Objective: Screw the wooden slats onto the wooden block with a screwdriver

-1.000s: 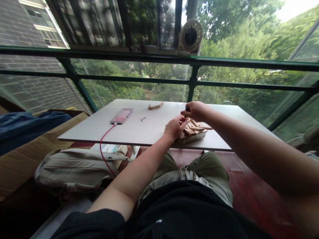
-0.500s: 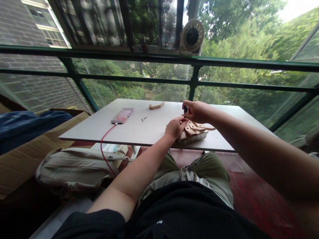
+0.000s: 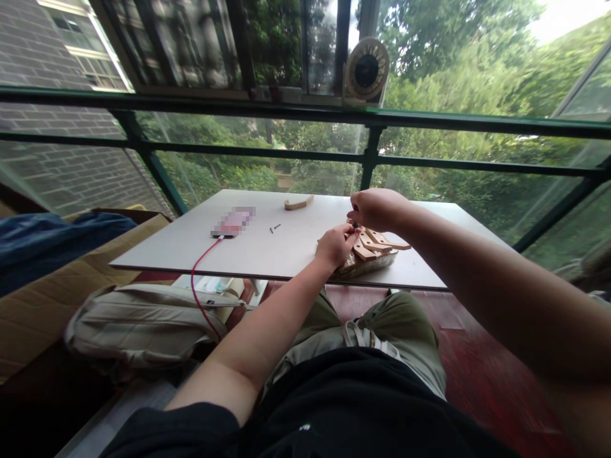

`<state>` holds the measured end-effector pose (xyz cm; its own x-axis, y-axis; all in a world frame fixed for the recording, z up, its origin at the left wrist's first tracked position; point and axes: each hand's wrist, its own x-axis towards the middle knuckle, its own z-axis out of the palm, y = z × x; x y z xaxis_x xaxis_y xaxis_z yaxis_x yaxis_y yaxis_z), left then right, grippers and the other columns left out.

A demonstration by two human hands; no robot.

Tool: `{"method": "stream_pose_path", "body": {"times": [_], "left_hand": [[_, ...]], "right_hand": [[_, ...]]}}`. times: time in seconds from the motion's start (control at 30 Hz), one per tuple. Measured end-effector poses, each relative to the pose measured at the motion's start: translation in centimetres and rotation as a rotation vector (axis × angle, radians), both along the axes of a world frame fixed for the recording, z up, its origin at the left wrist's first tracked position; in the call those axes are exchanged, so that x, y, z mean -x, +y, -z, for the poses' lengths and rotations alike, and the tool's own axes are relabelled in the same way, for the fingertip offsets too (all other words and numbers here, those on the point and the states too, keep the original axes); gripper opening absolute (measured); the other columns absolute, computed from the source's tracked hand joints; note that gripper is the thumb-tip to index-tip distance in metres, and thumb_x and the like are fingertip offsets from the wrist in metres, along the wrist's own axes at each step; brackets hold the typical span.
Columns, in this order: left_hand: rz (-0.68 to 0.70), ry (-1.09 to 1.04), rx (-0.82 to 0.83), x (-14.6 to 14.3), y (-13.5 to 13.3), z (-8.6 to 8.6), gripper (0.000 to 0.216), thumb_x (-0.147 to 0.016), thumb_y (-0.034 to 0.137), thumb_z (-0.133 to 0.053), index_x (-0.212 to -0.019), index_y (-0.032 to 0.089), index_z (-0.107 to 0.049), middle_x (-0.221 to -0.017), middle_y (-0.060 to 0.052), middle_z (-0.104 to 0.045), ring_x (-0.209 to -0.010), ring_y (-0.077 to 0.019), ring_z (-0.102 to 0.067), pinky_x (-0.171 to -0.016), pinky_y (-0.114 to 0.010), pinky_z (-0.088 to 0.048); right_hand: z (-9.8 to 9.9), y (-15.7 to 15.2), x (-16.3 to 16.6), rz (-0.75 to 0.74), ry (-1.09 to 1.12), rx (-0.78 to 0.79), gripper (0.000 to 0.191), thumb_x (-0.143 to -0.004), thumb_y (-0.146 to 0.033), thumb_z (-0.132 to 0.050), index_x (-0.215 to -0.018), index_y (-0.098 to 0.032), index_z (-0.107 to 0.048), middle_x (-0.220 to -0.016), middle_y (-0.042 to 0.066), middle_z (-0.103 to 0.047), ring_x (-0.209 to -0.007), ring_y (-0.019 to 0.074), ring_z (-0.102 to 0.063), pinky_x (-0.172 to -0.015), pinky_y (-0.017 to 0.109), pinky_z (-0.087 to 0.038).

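Note:
A stack of flat wooden pieces [image 3: 377, 247] lies on a clear plastic bag near the front right edge of the white table [image 3: 267, 251]. My left hand [image 3: 335, 247] is closed on the left end of these pieces. My right hand [image 3: 375, 210] hovers just above them, fingers curled round a small dark tool whose tip points down at the wood. Most of the tool is hidden inside the fist.
A curved wooden piece [image 3: 298, 203] lies at the table's far edge, two small dark screws [image 3: 275, 227] near the middle, and a phone [image 3: 233, 222] on a red cable [image 3: 200, 280] to the left. A beige bag [image 3: 143, 324] and cardboard box [image 3: 42, 299] sit left of my legs. A green railing [image 3: 305, 114] runs behind.
My right hand has turned over, so its back hides the dark tool that showed at its top before. My left hand stays on the wooden pieces.

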<state>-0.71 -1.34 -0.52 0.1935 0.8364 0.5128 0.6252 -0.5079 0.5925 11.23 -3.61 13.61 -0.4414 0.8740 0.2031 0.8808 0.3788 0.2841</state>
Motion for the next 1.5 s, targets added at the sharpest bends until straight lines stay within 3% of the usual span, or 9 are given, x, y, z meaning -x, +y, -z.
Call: {"method": "stream_pose_path", "body": {"times": [0.37,0.53,0.67,0.83,1.2,1.5], "left_hand": [[-0.002,-0.01,0.021,-0.1,-0.4,-0.4,0.029,-0.088,0.043,-0.05,-0.102,0.025,-0.067,-0.096,-0.004,-0.073,-0.081,-0.0174,-0.065,-0.071,-0.026,-0.047],[-0.019,0.001,0.037,-0.1,-0.4,-0.5,0.026,-0.087,0.04,-0.052,-0.101,0.025,-0.068,-0.096,-0.004,-0.073,-0.08,-0.0173,-0.065,-0.071,-0.026,-0.046],[-0.055,0.063,0.029,0.0,-0.4,-0.5,0.023,-0.085,0.037,-0.054,-0.096,0.023,-0.068,-0.089,-0.004,-0.072,-0.076,-0.018,-0.063,-0.068,-0.027,-0.044],[-0.061,0.094,0.01,0.2,-0.4,-0.5,0.022,-0.084,0.036,-0.053,-0.094,0.022,-0.067,-0.085,-0.004,-0.071,-0.071,-0.0174,-0.061,-0.065,-0.026,-0.042],[-0.026,0.047,0.008,-0.1,-0.8,-0.8,0.022,-0.086,0.036,-0.052,-0.097,0.024,-0.067,-0.089,-0.003,-0.073,-0.073,-0.0173,-0.063,-0.065,-0.026,-0.042],[-0.032,0.047,0.023,-0.1,-0.7,-0.4,0.024,-0.085,0.036,-0.052,-0.101,0.024,-0.067,-0.095,-0.004,-0.072,-0.078,-0.0179,-0.063,-0.066,-0.026,-0.044]], "right_hand": [[0.8,1.1,-0.4,0.067,-0.006,0.028,0.043,-0.089,-0.046,-0.039,-0.091,-0.017,-0.07,-0.088,0.015,-0.07,-0.079,0.0261,-0.065,-0.065,0.031,-0.043],[1.6,1.1,-0.4,0.031,0.0,0.053,0.043,-0.092,-0.044,-0.034,-0.095,-0.016,-0.067,-0.09,0.015,-0.07,-0.079,0.0243,-0.064,-0.064,0.03,-0.041],[1.9,0.5,-0.1,-0.014,0.002,0.06,0.033,-0.086,-0.04,-0.046,-0.104,-0.018,-0.062,-0.089,0.012,-0.069,-0.073,0.0222,-0.062,-0.058,0.028,-0.037],[1.9,0.3,0.0,-0.044,-0.014,0.09,0.037,-0.077,-0.036,-0.058,-0.108,-0.016,-0.057,-0.085,0.01,-0.068,-0.066,0.019,-0.058,-0.054,0.026,-0.034],[1.2,-0.1,-0.4,-0.033,-0.013,0.136,0.028,-0.081,-0.034,-0.055,-0.099,-0.013,-0.06,-0.085,0.012,-0.068,-0.066,0.0183,-0.056,-0.054,0.028,-0.032],[2.2,-0.3,-1.0,-0.05,0.021,0.117,0.034,-0.089,-0.038,-0.045,-0.106,-0.011,-0.056,-0.084,0.014,-0.067,-0.069,0.0216,-0.057,-0.058,0.03,-0.033]]}}
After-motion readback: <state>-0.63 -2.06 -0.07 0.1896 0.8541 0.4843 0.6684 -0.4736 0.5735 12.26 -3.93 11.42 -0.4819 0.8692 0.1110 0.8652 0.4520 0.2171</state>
